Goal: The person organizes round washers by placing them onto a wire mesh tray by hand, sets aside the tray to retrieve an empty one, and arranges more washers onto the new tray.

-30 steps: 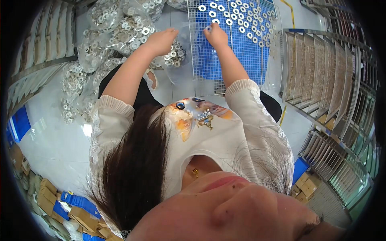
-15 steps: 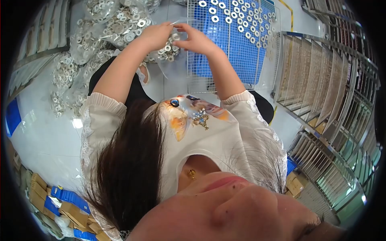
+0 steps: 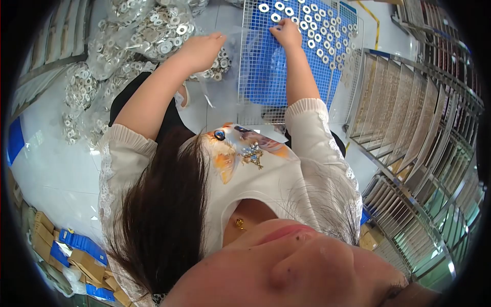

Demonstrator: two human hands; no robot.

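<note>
My left hand (image 3: 203, 51) is closed on the edge of a clear plastic bag (image 3: 222, 84) with pale rings in it. Over the wire mesh rack (image 3: 266, 110), my right hand (image 3: 287, 34) is pinched at the near left edge of the rows of rings. What its fingertips hold, if anything, is too small to make out. White flat rings (image 3: 317, 38) lie spread over the rack's upper right part. Beneath the mesh shows a blue surface (image 3: 263, 77).
Clear bags full of rings (image 3: 158, 30) are piled at the upper left. Racks of stacked trays (image 3: 394, 102) stand on the right, and another rack (image 3: 56, 36) at the far left. Cardboard boxes (image 3: 87, 266) and blue bins (image 3: 84, 243) lie at the lower left.
My right hand left the rack, reached to the bag beside my left hand, and is now back over the mesh. My left hand stays at the bag.
</note>
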